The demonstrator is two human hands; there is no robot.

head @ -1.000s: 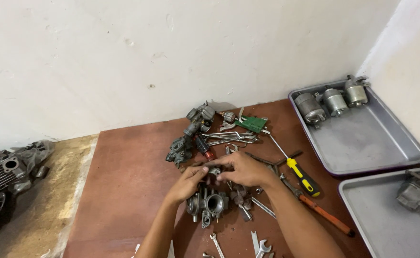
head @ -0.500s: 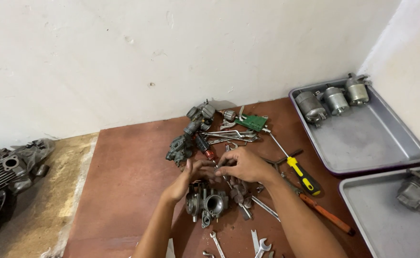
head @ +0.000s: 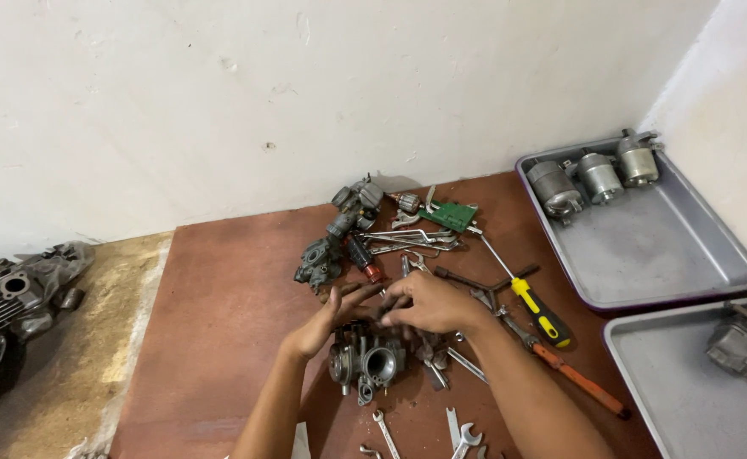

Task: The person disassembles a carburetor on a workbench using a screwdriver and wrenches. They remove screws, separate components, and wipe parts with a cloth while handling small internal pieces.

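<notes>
A grey metal carburetor (head: 366, 361) sits on the reddish-brown floor. It is lumpy and shiny in spots, with a big round hole facing up and out at the front. A smaller round part sticks out on its left side. It stands upright among little loose metal bits. The left hand (head: 326, 319) and the right hand (head: 428, 303) rest on its top, fingers meeting there, hiding that part.
</notes>
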